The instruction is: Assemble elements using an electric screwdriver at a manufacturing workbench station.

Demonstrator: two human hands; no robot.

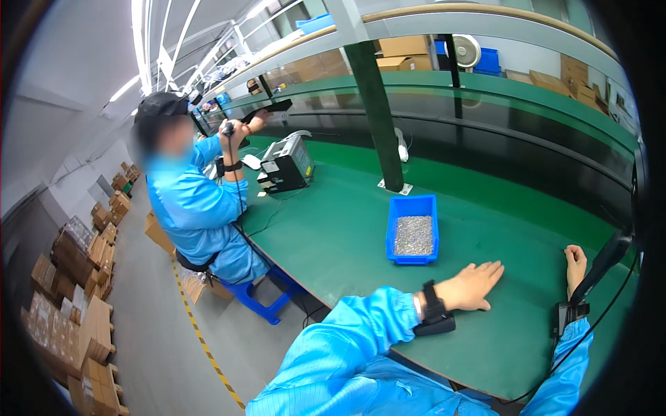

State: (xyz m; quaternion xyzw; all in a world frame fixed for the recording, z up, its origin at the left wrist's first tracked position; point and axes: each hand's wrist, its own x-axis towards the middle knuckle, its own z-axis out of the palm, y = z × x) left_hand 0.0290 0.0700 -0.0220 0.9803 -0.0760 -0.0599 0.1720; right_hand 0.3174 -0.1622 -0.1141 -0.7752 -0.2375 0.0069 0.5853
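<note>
My left hand [473, 286] lies palm down over the green tabletop [340, 236], its fingers stretched out and holding nothing. A black strap [435, 302] with a dark block under it circles that wrist. Just beyond the hand stands a blue plastic bin [412, 259], its bottom covered with many tiny grey pieces [414, 236], too small to name. Farther right, my right hand [575, 265] rests on the table with its fingers curled together; whatever they hold, if anything, is hidden. A long black object [605, 265] slants beside it, partly covering that wrist.
To the left a co-worker [198, 187] in blue sits on a blue stool [267, 299], holding a black corded device, near a black-and-white machine [288, 165]. A dark green post [378, 118] rises behind the bin. Cartons [76, 256] line the floor at far left.
</note>
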